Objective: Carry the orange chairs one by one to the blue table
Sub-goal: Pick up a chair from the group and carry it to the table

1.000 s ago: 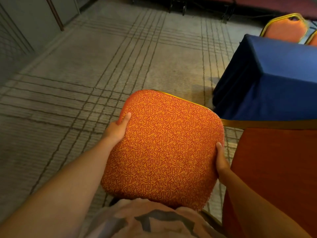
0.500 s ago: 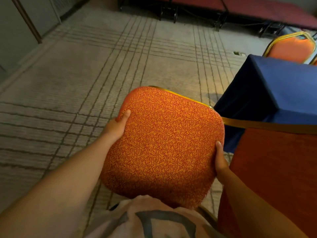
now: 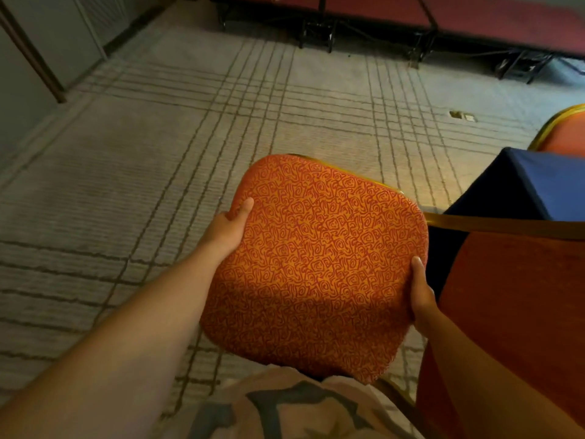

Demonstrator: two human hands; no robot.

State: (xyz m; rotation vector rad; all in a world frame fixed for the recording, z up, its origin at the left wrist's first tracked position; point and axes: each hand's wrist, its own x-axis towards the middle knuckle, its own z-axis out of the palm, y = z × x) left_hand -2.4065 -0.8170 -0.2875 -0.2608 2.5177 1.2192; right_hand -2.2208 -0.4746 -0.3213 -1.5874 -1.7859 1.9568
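Observation:
I hold an orange chair [image 3: 316, 264] with a swirl-patterned seat and gold frame up off the carpet, close to my body. My left hand [image 3: 228, 228] grips the seat's left edge, thumb on top. My right hand [image 3: 420, 293] grips the seat's right edge. The chair's orange back [image 3: 512, 305] with its gold top rail stands at the right. Behind it, at the right edge, is the blue table [image 3: 538, 182] under a dark blue cloth. The fingers of both hands are hidden under the seat.
Another orange chair [image 3: 565, 134] with a gold frame stands beyond the table at the far right. Striped grey carpet [image 3: 190, 153] spreads ahead and left. Low red stage platforms [image 3: 411, 11] on black legs line the far end. A grey wall panel [image 3: 38, 42] runs along the left.
The view has swung left and up: the blue table slid toward the right edge and more carpet and stage platforms show. Both hands keep the same hold on the seat.

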